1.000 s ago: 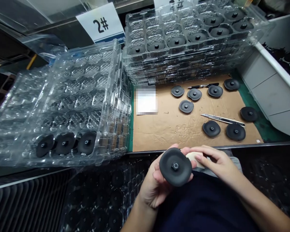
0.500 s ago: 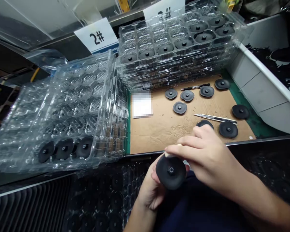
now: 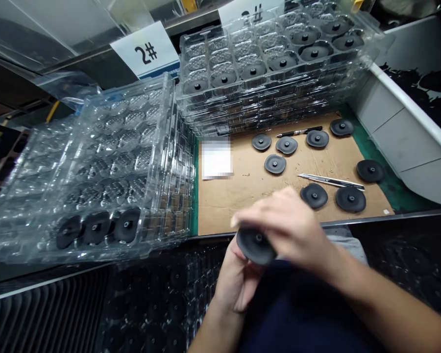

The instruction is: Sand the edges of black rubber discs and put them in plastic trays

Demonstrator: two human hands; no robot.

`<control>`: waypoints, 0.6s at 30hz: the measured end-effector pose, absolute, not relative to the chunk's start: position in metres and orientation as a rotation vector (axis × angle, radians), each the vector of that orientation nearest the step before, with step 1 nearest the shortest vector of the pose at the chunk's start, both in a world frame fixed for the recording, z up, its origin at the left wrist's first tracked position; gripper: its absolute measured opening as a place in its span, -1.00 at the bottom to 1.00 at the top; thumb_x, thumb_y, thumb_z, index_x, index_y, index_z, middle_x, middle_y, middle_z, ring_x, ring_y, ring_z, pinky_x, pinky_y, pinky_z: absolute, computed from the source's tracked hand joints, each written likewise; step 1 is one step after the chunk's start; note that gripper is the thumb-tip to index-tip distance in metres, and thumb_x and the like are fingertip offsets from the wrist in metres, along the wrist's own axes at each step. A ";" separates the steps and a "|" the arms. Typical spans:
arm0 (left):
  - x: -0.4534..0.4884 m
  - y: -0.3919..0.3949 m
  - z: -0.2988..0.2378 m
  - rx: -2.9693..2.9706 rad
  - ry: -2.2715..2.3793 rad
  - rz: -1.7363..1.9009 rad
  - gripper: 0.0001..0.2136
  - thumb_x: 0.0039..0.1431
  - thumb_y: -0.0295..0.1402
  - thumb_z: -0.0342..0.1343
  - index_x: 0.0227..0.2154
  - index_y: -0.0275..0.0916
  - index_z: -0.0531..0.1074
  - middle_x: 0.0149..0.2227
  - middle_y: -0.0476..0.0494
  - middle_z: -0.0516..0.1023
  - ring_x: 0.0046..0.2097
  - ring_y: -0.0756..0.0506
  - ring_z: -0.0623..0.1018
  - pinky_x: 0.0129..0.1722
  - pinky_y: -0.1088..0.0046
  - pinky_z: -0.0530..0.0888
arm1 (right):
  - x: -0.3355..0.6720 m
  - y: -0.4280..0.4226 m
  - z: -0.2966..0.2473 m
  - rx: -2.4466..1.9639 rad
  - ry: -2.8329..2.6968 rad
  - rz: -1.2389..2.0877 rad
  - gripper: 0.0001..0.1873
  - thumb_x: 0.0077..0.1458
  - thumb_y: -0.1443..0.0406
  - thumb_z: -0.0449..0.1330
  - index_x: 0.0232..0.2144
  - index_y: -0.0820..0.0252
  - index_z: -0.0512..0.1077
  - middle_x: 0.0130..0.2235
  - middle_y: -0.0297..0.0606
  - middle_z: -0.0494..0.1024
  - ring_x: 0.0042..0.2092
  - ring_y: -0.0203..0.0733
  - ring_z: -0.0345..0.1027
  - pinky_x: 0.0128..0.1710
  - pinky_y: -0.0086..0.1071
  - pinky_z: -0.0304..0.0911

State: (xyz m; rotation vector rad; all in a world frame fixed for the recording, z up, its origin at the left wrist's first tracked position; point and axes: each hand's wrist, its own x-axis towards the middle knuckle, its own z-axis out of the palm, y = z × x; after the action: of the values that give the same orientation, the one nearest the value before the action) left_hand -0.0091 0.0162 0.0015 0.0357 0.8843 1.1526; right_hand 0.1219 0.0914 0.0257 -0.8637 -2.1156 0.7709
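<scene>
My left hand (image 3: 238, 284) grips a round black rubber-like disc (image 3: 255, 245) with a small hub in its middle. The disc is tilted toward me, just below the bench edge. Over its upper edge lies my right hand (image 3: 282, 223), smeared by motion. Its fingers are bent across the disc's rim, but whether they pinch anything is unclear. Beyond my hands, several similar discs lie on a cardboard sheet (image 3: 238, 201); the nearest disc (image 3: 314, 196) is just right of my right hand. A slim metal craft knife (image 3: 330, 182) and a black pen (image 3: 299, 132) lie among them.
Stacked clear plastic trays (image 3: 161, 147) stand at the left, with three discs in the front row. Another tray stack (image 3: 242, 105) stands behind the cardboard, partly filled. A white bin wall (image 3: 407, 113) borders the right. A 2# sign (image 3: 146, 51) is at the back.
My right hand has moved left and up across the disc, uncovering the disc on the cardboard beside it. The held disc has risen slightly and tilted. A pale object at the right fingertips no longer shows.
</scene>
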 end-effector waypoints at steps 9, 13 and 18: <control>-0.028 0.019 -0.010 -0.045 0.741 1.292 -0.56 0.01 -0.22 0.20 -0.01 -0.18 0.40 0.04 -0.22 0.48 0.06 -0.26 0.46 0.09 0.25 0.37 | 0.147 0.088 -0.072 -1.446 -1.940 1.078 -0.78 0.14 0.27 0.11 -0.26 0.16 0.54 -0.36 -0.29 0.57 -0.34 -0.25 0.42 -0.34 -0.42 0.26; -0.026 0.022 -0.011 0.013 0.749 1.300 -0.55 0.02 -0.21 0.19 0.01 -0.17 0.39 0.07 -0.19 0.46 0.09 -0.25 0.44 0.09 0.27 0.37 | 0.131 0.088 -0.028 -1.447 -1.830 1.042 -0.75 0.18 0.26 0.07 -0.14 0.11 0.48 -0.21 -0.30 0.54 -0.27 -0.28 0.40 -0.33 -0.46 0.28; -0.023 0.020 -0.011 0.098 0.869 1.293 -0.55 0.04 -0.28 0.22 0.03 -0.15 0.36 0.03 -0.15 0.49 0.09 -0.13 0.43 0.08 0.42 0.37 | 0.099 0.081 0.035 -0.926 -1.981 0.998 -0.72 0.19 0.39 0.03 -0.07 0.23 0.41 -0.19 -0.21 0.50 -0.18 -0.25 0.37 -0.14 -0.39 0.28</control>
State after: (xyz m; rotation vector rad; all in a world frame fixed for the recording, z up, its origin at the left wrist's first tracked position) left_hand -0.0230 0.0196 -0.0111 0.0984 0.8690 1.2925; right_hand 0.0987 0.0809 0.0346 -0.9258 -1.9806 0.9980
